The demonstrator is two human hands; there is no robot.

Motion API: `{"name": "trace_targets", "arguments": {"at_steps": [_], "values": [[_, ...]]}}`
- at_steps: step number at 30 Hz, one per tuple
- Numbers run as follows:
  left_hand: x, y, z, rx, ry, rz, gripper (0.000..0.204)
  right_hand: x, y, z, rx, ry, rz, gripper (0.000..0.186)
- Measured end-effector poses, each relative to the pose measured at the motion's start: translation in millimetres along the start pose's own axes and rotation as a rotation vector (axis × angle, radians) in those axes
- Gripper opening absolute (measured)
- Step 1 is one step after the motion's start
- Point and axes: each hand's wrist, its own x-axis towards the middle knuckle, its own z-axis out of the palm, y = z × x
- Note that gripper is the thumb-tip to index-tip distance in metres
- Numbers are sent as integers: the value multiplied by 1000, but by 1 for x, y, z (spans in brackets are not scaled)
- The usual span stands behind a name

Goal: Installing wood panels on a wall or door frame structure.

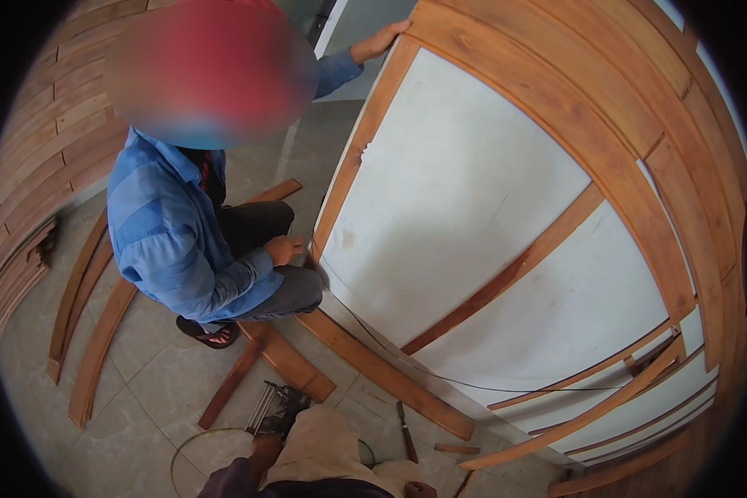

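My left hand is closed around a nail gun, held low beside my bent leg. A thin air hose curves over the floor near it. Only part of my right hand shows at the lower edge, by my other knee; its fingers are too hidden to read. Nearest to it on the floor lies a slim tool with a wooden handle and a narrow dark end. In front stands a large white panel with wooden strips along its edges and one strip across it.
A co-worker in a blue shirt crouches at the left, one hand on the panel's upper corner. Planks and loose boards lie on the tiled floor. A thin black cable crosses the panel. Wood planking covers the left wall.
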Motion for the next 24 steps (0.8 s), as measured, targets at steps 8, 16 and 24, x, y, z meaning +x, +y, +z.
{"name": "trace_targets", "arguments": {"at_steps": [8,16,24], "values": [[-5,-12,36,-161,57,-83,35,11,-40,-17,195,-100,90,16],[10,-16,42,-187,19,-92,40,17,-23,2,64,-14,156,11],[13,-19,28,-124,-67,-91,47,44,-53,-23,-10,-359,380,35]]}}
